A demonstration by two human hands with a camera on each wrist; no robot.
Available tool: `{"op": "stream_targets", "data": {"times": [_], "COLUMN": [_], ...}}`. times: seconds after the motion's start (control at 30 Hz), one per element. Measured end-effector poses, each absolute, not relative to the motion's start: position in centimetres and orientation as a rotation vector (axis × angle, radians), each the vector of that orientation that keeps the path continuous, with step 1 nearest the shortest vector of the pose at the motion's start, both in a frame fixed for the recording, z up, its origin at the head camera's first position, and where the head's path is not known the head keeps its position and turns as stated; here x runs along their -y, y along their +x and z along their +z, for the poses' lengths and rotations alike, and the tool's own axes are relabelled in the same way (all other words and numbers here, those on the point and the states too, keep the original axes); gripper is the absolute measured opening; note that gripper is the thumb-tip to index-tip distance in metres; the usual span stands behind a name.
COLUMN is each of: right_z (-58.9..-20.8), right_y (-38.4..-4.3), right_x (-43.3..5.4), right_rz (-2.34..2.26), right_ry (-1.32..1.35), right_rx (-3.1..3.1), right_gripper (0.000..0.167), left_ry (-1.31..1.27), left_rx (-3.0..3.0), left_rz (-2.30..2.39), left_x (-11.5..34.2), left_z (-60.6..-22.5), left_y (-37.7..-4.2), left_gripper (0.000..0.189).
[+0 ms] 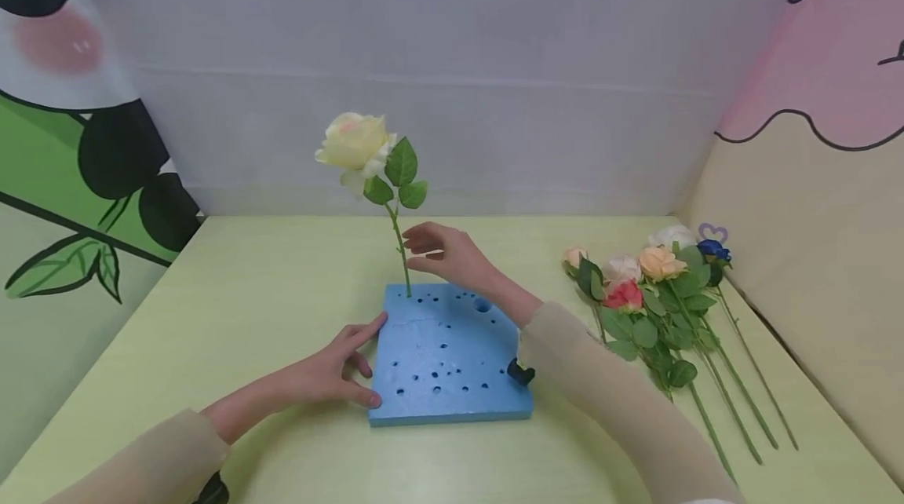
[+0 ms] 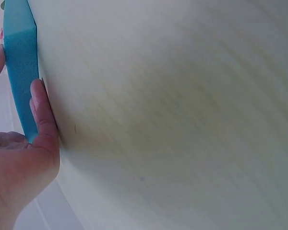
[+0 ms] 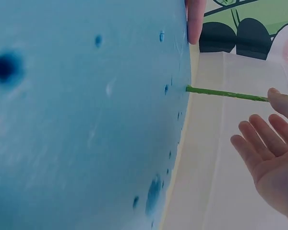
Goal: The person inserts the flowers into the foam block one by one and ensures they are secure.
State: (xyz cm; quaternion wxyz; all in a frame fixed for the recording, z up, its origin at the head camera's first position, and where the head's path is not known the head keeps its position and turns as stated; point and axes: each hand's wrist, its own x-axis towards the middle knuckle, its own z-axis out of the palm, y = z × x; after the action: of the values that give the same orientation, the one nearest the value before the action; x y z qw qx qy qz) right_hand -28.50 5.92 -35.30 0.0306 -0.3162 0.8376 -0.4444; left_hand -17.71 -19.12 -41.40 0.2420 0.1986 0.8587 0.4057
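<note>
A pale yellow rose stands upright, leaning slightly left, its green stem in a hole near the far left edge of a blue foam board. Just right of that stem is my right hand, fingers parted and loosely bent. In the right wrist view its thumb tip overlaps the stem's end, while the other fingers are spread away from it. My left hand rests against the board's left side, index finger toward the far corner and thumb at the near corner. Its fingers lie along the board's side in the left wrist view.
Several artificial roses lie on the right of the table, among them a red one, a peach one and a blue one. Many holes dot the board. A grey-white cloth wall stands behind the table.
</note>
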Motion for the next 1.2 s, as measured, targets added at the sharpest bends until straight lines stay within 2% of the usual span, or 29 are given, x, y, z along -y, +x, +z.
{"op": "stream_targets", "data": {"times": [0.33, 0.77, 1.2], "right_z": [-34.5, -35.6, -36.7], "right_y": [-26.2, -23.7, -20.9], "right_x": [-9.9, -15.1, -18.0], "right_rz": [-1.512, -1.541, -1.516], "right_ry": [-0.95, -0.924, -0.904], "right_rx": [-2.657, -2.845, -2.925], "right_gripper": [0.043, 0.051, 0.053], "left_ry": [0.543, 0.525, 0.547], "left_rx": [-2.325, -2.347, -2.345], "left_rz": [1.134, 1.127, 1.129], "left_x": [19.2, 19.2, 19.3], "left_z": [-41.1, -41.1, -41.3], "left_y": [-17.2, -17.2, -17.4], "left_gripper": [0.116, 0.116, 0.117]}}
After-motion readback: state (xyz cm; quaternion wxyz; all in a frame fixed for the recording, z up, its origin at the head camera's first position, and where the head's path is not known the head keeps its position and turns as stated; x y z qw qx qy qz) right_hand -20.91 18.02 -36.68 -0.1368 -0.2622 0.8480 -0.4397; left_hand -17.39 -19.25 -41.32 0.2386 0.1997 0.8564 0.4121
